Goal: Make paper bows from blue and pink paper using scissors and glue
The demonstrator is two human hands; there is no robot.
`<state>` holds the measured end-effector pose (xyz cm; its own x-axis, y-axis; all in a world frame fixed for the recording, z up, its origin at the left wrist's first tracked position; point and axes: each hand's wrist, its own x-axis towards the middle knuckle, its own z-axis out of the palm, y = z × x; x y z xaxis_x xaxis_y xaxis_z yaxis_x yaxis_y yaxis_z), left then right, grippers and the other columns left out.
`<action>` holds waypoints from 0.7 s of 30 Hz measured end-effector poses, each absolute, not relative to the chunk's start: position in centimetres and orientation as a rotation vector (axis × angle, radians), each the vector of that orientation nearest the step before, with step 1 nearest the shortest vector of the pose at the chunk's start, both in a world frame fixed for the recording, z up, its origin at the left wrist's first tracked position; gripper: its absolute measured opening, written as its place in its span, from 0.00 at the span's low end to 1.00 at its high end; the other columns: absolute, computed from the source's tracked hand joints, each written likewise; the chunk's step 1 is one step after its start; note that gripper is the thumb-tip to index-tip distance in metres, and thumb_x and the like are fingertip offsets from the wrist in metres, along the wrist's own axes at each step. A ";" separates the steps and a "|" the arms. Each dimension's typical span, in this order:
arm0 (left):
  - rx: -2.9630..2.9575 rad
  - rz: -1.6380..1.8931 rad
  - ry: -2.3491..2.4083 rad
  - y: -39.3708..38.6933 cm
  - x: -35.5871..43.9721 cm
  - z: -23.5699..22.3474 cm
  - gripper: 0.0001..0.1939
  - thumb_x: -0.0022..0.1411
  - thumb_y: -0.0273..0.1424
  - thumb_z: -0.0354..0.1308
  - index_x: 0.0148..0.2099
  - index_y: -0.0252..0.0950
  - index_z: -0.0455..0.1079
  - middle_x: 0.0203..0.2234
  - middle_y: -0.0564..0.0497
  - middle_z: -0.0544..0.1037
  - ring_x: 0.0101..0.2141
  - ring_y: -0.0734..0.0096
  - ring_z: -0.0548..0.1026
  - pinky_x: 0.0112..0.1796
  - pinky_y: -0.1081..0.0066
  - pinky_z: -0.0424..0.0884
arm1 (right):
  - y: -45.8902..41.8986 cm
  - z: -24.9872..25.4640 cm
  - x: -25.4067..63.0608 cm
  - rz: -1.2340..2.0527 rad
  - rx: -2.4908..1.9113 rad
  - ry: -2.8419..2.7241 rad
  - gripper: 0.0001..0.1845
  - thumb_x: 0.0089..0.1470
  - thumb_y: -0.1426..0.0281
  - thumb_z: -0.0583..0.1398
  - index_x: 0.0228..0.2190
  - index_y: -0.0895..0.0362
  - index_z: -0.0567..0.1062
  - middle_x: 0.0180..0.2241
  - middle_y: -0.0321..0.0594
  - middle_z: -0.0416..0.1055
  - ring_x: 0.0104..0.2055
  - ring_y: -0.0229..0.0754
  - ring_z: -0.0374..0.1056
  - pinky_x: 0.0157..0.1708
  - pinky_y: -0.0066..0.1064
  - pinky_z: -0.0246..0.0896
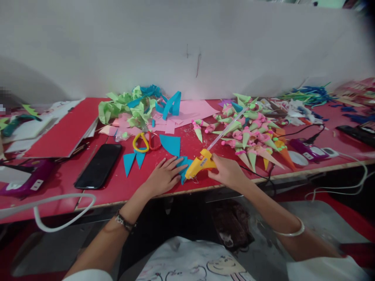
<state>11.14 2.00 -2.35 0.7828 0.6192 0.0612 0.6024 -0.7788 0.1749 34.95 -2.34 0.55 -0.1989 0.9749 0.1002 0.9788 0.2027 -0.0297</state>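
Note:
My right hand (227, 171) is closed round the handle of a yellow glue gun (200, 164), with a long clear glue stick (225, 130) poking out of its back. The nozzle points down at a blue paper piece (183, 165) near the table's front edge. On that paper's left side lies my left hand (164, 176), flat with its fingers stretched out. Just behind it is a blue paper quarter-circle (171, 144). Two small blue paper cones (129, 163) rest to the left, beside scissors (141, 143) with yellow and red handles.
A black phone (99, 166) lies at left, near a red board (63, 130). Crumpled green paper (125, 105) and pink sheets (193, 111) are at the back. Many small paper cones (249, 132) pile up at right, beside a purple power strip (309, 149) with cords. A white wall stands behind.

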 end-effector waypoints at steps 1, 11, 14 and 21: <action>2.829 0.170 0.977 2.0 11.1 -2.4 0.21 0.62 0.35 0.39 0.58 0.46 0.50 0.59 0.55 0.51 0.58 0.66 0.47 0.55 0.57 0.45 | -2.4 0.6 34.9 -0.055 -1.925 -2.362 0.17 0.46 0.65 0.54 0.38 0.59 0.63 0.28 0.42 0.71 0.30 0.45 0.68 0.23 0.28 0.52; 2.834 0.168 0.985 1.9 11.2 -2.4 0.22 0.63 0.35 0.39 0.59 0.49 0.47 0.59 0.57 0.50 0.58 0.67 0.47 0.55 0.58 0.46 | -2.5 0.8 34.7 -0.052 -1.906 -2.384 0.16 0.47 0.66 0.53 0.38 0.61 0.64 0.31 0.43 0.71 0.32 0.44 0.68 0.25 0.27 0.52; 2.833 0.167 0.982 2.0 11.1 -2.3 0.22 0.62 0.35 0.39 0.59 0.49 0.46 0.59 0.57 0.50 0.58 0.67 0.47 0.55 0.58 0.45 | -2.5 0.8 34.9 -0.050 -1.909 -2.388 0.16 0.47 0.66 0.53 0.39 0.61 0.64 0.31 0.43 0.71 0.32 0.44 0.68 0.25 0.27 0.52; 2.835 0.176 0.998 2.0 11.2 -2.5 0.21 0.62 0.35 0.39 0.58 0.48 0.50 0.59 0.57 0.51 0.58 0.67 0.48 0.55 0.58 0.46 | -2.4 0.7 35.6 -0.070 -1.910 -2.397 0.16 0.48 0.67 0.52 0.40 0.61 0.64 0.31 0.43 0.71 0.32 0.44 0.67 0.26 0.28 0.52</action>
